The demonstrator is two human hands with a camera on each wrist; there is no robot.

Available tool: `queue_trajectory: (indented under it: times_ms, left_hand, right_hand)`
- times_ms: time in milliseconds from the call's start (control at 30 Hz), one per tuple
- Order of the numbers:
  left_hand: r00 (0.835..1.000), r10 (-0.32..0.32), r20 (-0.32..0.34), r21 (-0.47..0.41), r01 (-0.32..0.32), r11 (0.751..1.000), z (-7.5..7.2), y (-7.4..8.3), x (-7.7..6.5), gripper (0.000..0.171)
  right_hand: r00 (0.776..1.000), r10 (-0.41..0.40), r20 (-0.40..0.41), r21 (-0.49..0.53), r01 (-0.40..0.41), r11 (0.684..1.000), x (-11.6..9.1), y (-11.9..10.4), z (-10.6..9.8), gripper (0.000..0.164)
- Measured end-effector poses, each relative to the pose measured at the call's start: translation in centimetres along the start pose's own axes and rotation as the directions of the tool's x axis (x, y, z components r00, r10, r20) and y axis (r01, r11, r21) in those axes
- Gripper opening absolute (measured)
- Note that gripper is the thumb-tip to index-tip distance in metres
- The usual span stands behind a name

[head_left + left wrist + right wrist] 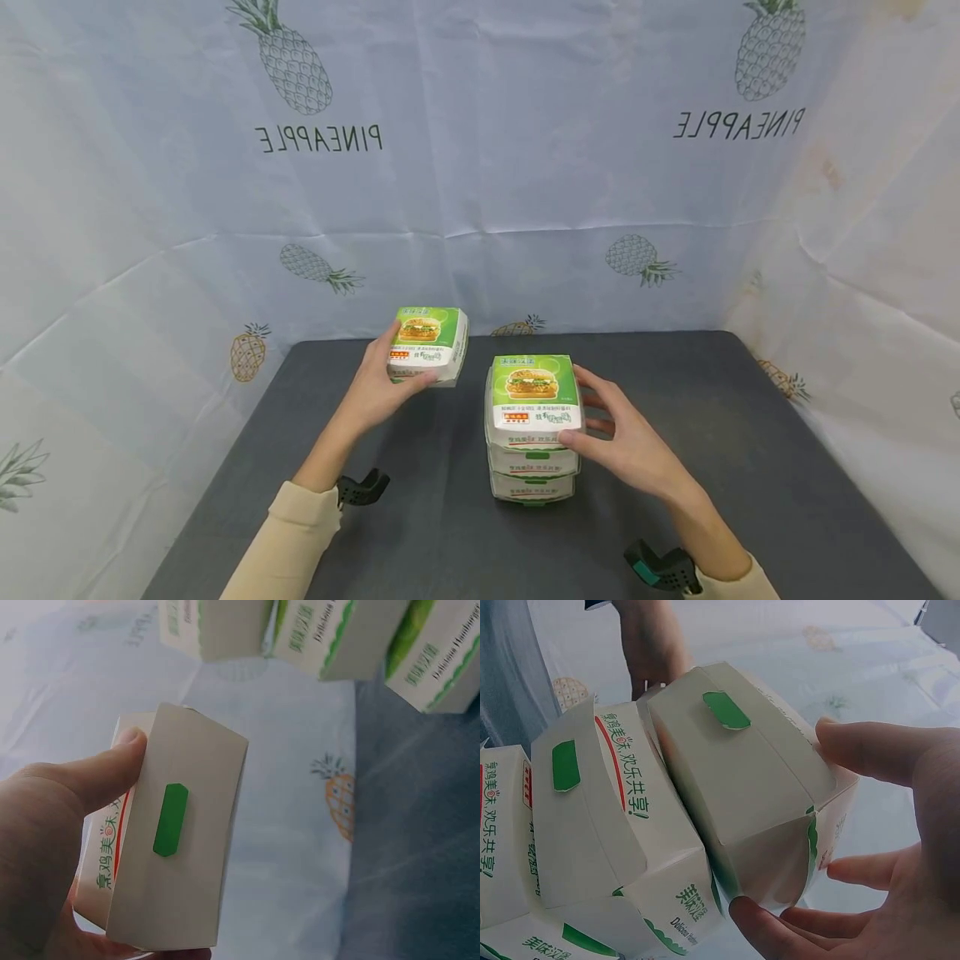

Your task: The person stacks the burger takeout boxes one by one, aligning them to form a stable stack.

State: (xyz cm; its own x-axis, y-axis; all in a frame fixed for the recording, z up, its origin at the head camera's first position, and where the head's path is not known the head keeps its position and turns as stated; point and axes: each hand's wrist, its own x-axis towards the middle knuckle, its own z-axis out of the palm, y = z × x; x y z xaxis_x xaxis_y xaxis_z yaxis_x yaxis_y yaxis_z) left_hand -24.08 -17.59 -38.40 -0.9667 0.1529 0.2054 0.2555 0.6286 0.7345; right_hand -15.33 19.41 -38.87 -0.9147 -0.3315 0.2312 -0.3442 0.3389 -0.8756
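Observation:
My left hand grips a small green-and-white burger box with a burger picture on its lid. It holds this box up left of a stack, thumb across the front and the other fingers mostly hidden behind. The left wrist view shows the green tab on the box's pale side. At the stack, my right hand holds the top burger box, its thumb on the front corner and its fingers along the right side. Beneath are a middle box and a bottom box of the same kind.
The boxes stand on a dark grey table. A pale cloth printed with pineapples hangs behind it and along both sides. Each wrist wears a dark strap, the left strap and the right strap.

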Motion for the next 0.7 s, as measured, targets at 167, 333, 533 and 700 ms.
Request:
queue_trajectory:
  times_ms: [167, 333, 533, 700]
  left_hand:
    - [1.0, 0.023, 0.008, 0.026, -0.023, 0.999, -0.5, 1.2, -0.3, 0.108]
    - [0.999, 0.035, 0.013, 0.039, -0.035, 0.999, -1.0, 2.3, -0.4, 0.107]
    - [0.998, 0.068, 0.013, 0.011, -0.068, 0.998, -1.4, 3.8, -0.8, 0.107]
    - [0.994, 0.106, 0.024, -0.029, -0.105, 0.994, -1.5, 5.2, -1.0, 0.107]
  right_hand:
    - [1.0, 0.002, -0.001, 0.001, -0.002, 1.0, 0.0, 0.0, 0.0, 0.083]
    - [1.0, 0.006, -0.002, -0.004, -0.006, 1.0, 0.1, -0.1, 0.0, 0.084]
    - [1.0, -0.003, -0.003, -0.006, 0.003, 1.0, 0.1, 0.0, 0.0, 0.084]
    - [1.0, -0.001, -0.006, -0.011, 0.001, 1.0, 0.0, 0.0, 0.0, 0.083]
